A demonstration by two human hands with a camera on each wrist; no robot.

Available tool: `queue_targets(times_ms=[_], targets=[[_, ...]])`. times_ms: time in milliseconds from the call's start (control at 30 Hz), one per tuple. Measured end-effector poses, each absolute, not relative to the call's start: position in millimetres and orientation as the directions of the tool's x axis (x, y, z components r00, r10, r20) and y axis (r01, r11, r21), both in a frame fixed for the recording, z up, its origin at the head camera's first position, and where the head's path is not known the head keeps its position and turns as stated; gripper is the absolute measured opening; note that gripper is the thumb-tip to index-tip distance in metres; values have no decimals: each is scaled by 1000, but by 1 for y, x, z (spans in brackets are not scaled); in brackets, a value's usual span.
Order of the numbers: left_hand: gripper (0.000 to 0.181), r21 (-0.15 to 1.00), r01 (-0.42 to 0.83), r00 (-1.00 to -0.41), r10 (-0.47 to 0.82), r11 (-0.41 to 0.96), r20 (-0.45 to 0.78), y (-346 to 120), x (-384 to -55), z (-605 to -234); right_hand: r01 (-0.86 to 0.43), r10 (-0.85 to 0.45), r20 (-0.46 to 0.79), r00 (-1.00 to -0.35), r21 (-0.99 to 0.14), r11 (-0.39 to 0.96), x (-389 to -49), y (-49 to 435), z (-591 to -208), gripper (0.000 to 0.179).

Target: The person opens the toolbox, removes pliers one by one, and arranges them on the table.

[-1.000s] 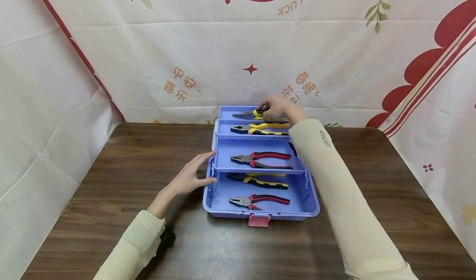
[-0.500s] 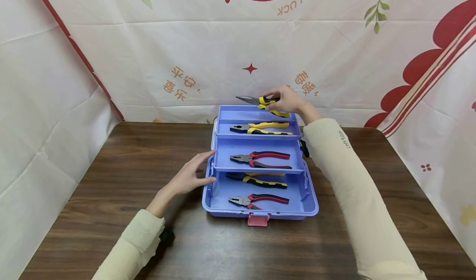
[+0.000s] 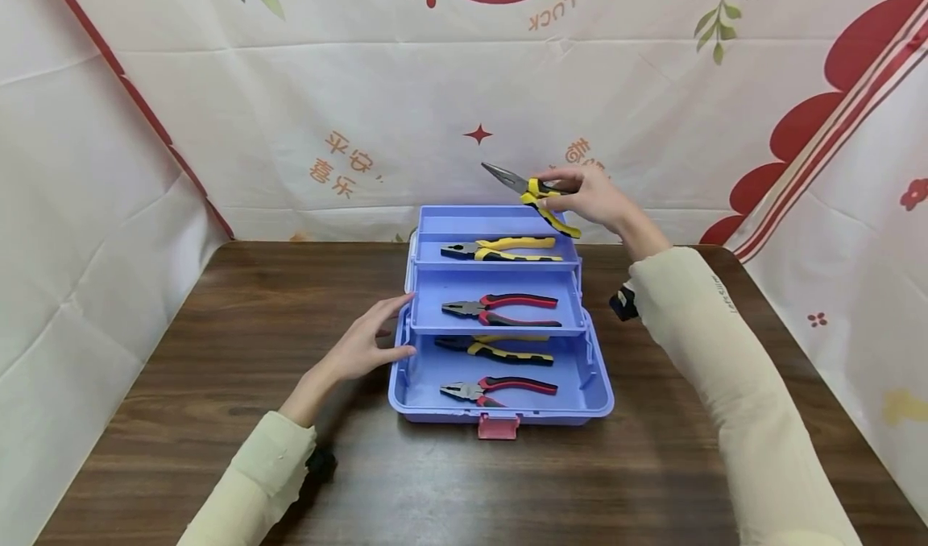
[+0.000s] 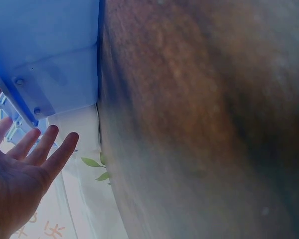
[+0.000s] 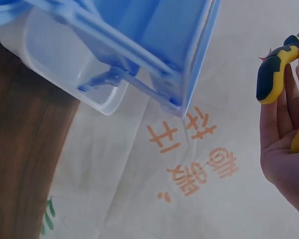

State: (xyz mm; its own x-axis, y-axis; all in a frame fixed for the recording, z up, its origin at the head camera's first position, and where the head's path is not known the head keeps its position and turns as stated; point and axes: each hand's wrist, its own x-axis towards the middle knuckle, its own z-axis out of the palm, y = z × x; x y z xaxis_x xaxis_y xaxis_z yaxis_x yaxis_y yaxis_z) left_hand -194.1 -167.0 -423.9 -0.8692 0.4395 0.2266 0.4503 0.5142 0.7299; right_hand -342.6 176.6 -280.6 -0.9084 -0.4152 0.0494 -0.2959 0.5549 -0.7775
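My right hand [image 3: 598, 198] grips yellow-and-black needle-nose pliers [image 3: 532, 187] above the back right of the blue toolbox [image 3: 428, 415], tips pointing up and left. The right wrist view shows a pliers handle [image 5: 270, 79] along the fingers. My left hand [image 3: 362, 343] has its fingers spread at the toolbox's left side, thumb and fingertips right at the rim; in the left wrist view, the palm [image 4: 20, 184] shows with fingers extended. Yellow-and-black combination pliers [image 3: 500, 244] lie in the upper tray, and red-and-black ones [image 3: 473, 309] in the tray below.
The toolbox bottom holds yellow-and-black pliers [image 3: 511, 356], partly under the tray, and red-and-black pliers [image 3: 473, 390]. A pink latch [image 3: 498, 427] hangs at the front. Behind the brown wooden table [image 3: 406, 490] hangs a printed white cloth [image 3: 275, 103].
My right hand has lifted the needle-nose pliers out of the topmost compartment, then moved them to the right, tips tilting upward. The left hand stays at the toolbox's left side.
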Motion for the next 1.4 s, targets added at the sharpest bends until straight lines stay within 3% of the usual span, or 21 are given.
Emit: queue_targets(times_ms=[467, 633, 833, 1167, 1400], targets=[[75, 725, 459, -864, 446, 512, 232, -168, -193, -425, -100, -247, 25, -969, -949, 298, -304, 210, -295, 57], [75, 725, 460, -864, 446, 513, 233, -169, -193, -425, 32, -135, -36, -990, -999, 37, -288, 221, -301, 62], [75, 718, 463, -863, 449, 520, 231, -168, -193, -424, 114, -43, -106, -993, -953, -281, -267, 236, -318, 69], [76, 721, 455, -866, 448, 522, 222, -168, -193, -423, 169, -8, -186, -982, -874, -456, -240, 261, -362, 25], [76, 728, 445, -870, 446, 522, 212, -166, -193, -423, 222, 9, -249, -969, -878, -425, -221, 270, -395, 25]])
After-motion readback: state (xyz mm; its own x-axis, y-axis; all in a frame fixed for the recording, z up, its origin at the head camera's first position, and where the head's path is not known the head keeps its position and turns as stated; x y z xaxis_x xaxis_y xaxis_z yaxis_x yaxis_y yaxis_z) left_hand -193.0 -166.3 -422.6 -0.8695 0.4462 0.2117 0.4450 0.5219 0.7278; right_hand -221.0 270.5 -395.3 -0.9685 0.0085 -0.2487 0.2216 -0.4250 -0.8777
